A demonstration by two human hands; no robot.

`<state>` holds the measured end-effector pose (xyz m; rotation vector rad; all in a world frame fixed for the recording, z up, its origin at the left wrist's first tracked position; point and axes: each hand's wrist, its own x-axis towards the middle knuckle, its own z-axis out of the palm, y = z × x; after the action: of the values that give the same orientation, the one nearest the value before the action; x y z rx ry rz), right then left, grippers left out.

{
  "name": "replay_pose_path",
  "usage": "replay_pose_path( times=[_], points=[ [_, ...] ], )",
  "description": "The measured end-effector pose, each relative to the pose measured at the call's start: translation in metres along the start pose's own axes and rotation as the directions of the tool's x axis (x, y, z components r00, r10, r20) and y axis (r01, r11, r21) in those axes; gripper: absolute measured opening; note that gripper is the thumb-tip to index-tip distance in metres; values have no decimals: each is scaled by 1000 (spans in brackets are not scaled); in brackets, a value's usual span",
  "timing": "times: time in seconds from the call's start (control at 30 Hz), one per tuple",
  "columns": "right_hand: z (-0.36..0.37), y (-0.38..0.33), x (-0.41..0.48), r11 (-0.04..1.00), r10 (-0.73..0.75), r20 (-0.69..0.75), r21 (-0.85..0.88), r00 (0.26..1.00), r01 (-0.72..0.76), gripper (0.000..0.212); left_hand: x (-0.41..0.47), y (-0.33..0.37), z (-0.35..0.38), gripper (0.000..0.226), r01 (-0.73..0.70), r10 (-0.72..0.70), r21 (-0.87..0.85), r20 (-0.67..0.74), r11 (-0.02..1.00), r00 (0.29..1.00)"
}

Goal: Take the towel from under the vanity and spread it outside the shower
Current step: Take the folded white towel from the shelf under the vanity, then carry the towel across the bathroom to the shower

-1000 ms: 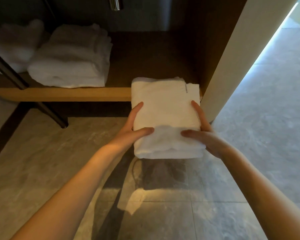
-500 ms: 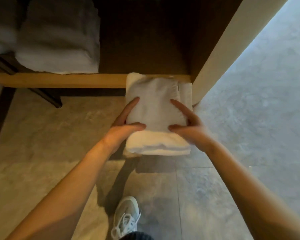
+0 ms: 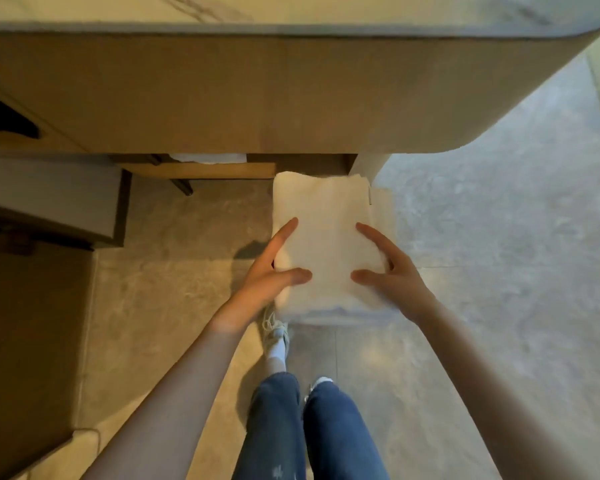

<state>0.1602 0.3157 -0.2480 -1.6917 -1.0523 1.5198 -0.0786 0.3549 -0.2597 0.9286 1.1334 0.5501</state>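
A folded white towel (image 3: 326, 230) is held in the air in front of the vanity (image 3: 222, 98), clear of the shelf underneath. My left hand (image 3: 271, 271) grips its left edge, thumb on top and fingers below. My right hand (image 3: 388, 275) grips its right edge the same way. The towel stays folded in a thick rectangle. The shower is out of view.
The vanity's marble top (image 3: 291, 12) and wooden front fill the upper view. Its low shelf (image 3: 201, 169) still bears another white towel (image 3: 208, 157). A dark cabinet (image 3: 49, 199) stands at the left. My legs and white shoes (image 3: 274, 327) are below on the grey tiled floor (image 3: 499, 271).
The towel has come off the shelf and toward me, both hands keeping their grip. The view has risen, so the vanity top now shows and the shelf is mostly hidden.
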Motion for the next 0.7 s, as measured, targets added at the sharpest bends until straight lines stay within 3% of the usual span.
replay_pose_path(
  times=[0.13,0.37,0.53,0.7],
  points=[
    [-16,-87,-82,997,-78,-58,17,995,79,77,-77,87,25,86,-61,61,6,7,998,998],
    [-44,-239,-138,954,-297,-113,10,948,300,77,-137,238,38,82,-318,318,-15,69,948,945],
    [-54,-348,-144,866,-499,-192,-156,845,475,73,-133,343,29,84,-582,576,94,86,808,813],
    [-47,-422,-145,748,-663,-255,-251,704,614,71,-136,423,7,86,-735,725,190,133,651,676]
  ],
)
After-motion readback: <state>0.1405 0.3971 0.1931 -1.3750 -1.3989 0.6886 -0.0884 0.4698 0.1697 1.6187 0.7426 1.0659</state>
